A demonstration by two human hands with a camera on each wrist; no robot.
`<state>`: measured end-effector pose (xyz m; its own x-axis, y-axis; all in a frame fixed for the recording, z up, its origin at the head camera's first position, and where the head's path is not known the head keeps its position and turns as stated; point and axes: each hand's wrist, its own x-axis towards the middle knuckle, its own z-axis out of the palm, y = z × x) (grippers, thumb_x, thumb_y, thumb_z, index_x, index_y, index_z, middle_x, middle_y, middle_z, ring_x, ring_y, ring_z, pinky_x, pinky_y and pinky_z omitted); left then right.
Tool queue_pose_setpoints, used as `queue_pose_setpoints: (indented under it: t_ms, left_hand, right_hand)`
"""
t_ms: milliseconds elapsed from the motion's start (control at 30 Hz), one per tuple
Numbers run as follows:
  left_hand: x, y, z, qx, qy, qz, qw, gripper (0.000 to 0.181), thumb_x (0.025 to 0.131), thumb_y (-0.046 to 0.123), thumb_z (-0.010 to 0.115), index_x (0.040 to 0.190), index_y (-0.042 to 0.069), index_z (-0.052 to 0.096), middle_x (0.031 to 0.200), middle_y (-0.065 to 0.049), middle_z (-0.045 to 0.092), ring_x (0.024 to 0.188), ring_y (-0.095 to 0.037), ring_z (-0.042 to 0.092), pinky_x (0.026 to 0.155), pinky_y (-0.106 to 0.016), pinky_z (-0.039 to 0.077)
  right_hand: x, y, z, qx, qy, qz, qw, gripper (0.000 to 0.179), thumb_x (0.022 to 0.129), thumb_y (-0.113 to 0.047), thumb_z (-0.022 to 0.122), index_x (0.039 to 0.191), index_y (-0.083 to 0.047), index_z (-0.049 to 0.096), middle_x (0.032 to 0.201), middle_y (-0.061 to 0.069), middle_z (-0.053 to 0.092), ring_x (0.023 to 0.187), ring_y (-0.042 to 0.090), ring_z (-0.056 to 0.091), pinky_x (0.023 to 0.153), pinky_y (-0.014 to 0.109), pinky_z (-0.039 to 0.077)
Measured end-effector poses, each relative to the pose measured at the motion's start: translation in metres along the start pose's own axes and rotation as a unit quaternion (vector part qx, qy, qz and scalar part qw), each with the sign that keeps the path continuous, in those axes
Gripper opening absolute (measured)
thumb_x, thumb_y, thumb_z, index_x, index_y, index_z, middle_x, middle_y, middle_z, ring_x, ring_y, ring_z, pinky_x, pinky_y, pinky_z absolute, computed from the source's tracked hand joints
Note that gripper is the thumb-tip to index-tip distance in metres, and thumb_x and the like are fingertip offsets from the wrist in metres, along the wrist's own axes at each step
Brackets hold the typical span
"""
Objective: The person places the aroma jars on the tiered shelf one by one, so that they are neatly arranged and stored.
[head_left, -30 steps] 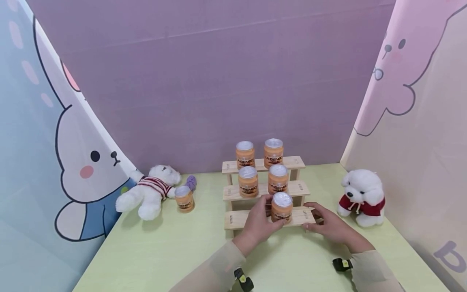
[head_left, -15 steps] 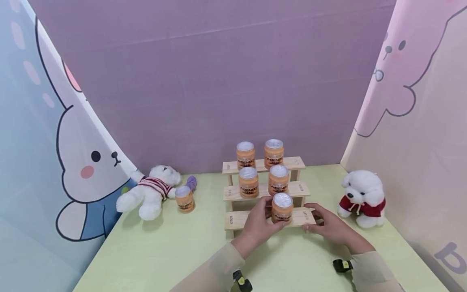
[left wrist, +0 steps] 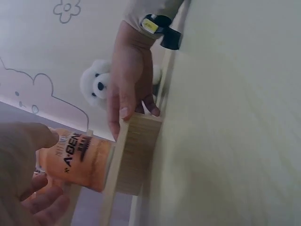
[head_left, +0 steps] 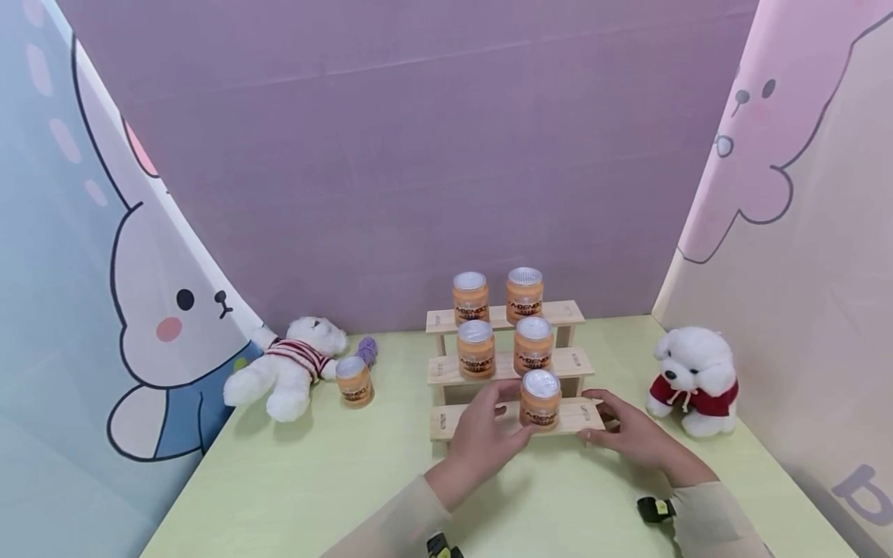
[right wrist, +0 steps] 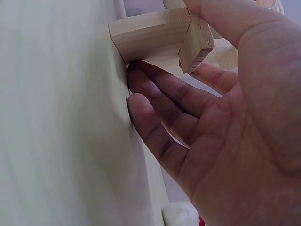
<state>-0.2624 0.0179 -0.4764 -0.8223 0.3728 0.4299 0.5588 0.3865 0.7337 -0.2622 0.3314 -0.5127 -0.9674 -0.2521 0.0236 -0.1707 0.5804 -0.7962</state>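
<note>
Purple back wall (head_left: 391, 155), cartoon side panels (head_left: 84, 294), seemingly paper.

6 orange plastic jars with silver lids: 5 on the 1 pale wooden 3-step rack (head_left: 446, 422), the lowest orange jar (head_left: 540, 399) just beside the left fingers (head_left: 504, 395), and 1 lone jar (head_left: 353, 380) well left of them. 2 white plush toys: 1 striped-sweater bear (head_left: 286, 368), 1 red-shirted dog (head_left: 694, 377).
</note>
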Motion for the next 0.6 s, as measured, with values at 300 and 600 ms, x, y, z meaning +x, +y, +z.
queue_pose_setpoints:
  t_ms: [300, 600]
  left_hand:
    - [-0.01, 0.009, -0.035, -0.069, 0.025, 0.062, 0.9954, 0.05, 0.091, 0.013, 0.083, 0.135, 0.011, 0.059, 0.133, 0.002, 0.065, 0.118, -0.022, 0.066, 0.095, -0.041, 0.059]
    - [-0.006, 0.01, -0.069, -0.097, 0.103, 0.151, 0.9784, 0.041, 0.09, 0.002, 0.08, 0.128, 0.007, 0.063, 0.121, -0.01, 0.07, 0.107, -0.027, 0.07, 0.088, -0.042, 0.062]
  right_hand:
    - [0.001, 0.0, 0.001, 0.008, -0.003, 0.006, 0.9999, 0.08, 0.092, -0.038, 0.081, 0.156, -0.013, 0.041, 0.129, 0.016, 0.067, 0.103, 0.025, 0.067, 0.082, 0.042, 0.056]
    - [-0.003, -0.005, 0.001, 0.009, -0.006, -0.003, 0.9999, 0.078, 0.093, -0.033, 0.081, 0.156, -0.012, 0.04, 0.128, 0.015, 0.067, 0.106, 0.025, 0.066, 0.086, 0.042, 0.055]
